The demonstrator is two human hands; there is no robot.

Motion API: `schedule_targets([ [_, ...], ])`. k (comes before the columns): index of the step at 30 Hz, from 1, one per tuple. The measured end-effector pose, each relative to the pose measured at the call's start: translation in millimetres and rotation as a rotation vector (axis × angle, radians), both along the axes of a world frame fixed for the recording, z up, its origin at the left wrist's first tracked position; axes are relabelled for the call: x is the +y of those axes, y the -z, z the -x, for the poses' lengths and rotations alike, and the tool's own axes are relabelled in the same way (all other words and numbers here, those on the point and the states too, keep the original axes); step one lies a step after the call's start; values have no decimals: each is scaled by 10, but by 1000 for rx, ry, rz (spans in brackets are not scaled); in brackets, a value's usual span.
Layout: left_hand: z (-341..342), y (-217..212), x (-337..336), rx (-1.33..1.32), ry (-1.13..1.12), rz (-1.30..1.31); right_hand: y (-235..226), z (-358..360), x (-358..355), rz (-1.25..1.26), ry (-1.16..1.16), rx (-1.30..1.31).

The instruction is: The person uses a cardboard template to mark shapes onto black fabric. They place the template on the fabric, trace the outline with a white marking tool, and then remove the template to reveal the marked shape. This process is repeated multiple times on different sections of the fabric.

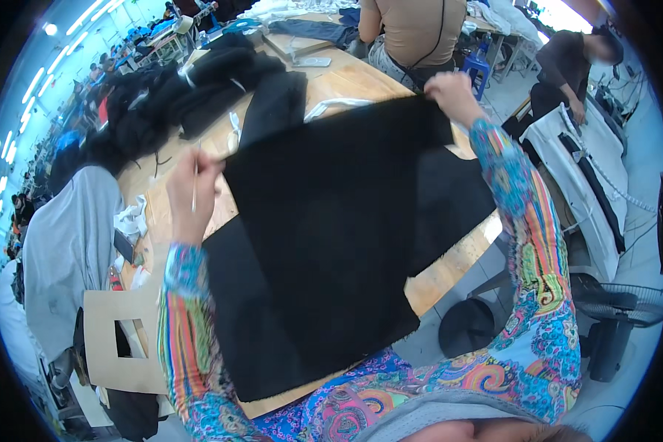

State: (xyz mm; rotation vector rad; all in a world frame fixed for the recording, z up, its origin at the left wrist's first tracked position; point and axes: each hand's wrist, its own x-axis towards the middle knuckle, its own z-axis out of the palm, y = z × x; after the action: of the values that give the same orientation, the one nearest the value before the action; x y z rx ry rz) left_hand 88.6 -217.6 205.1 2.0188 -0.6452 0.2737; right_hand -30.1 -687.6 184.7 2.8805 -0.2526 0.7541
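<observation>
A large piece of black fabric (331, 221) is stretched up and out in front of me, its lower end hanging near my lap. My left hand (190, 195) pinches its upper left corner. A thin pale stick (194, 190) also sits between those fingers; its exact kind is unclear. At the upper right corner, my right hand (455, 97) grips the cloth between thumb and fingers. More black fabric (457, 199) shows beneath the raised piece, lying on the wooden table (438, 283).
Piled black garments (177, 99) cover the table's far left. A tan card template (99, 346) with a square hole lies at lower left, below grey cloth (74, 243). A black fan (615, 309) stands at right. Two people (420, 33) work beyond, one near a blue stool (477, 72).
</observation>
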Motion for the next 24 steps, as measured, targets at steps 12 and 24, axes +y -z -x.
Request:
schedule_targets([
  [12, 491, 79, -1132, -158, 254, 429, -743, 259, -1149, -625, 1, -496],
  [24, 1437, 1947, -1495, -122, 394, -29, 1699, 1429, -1295, -427, 189, -275],
])
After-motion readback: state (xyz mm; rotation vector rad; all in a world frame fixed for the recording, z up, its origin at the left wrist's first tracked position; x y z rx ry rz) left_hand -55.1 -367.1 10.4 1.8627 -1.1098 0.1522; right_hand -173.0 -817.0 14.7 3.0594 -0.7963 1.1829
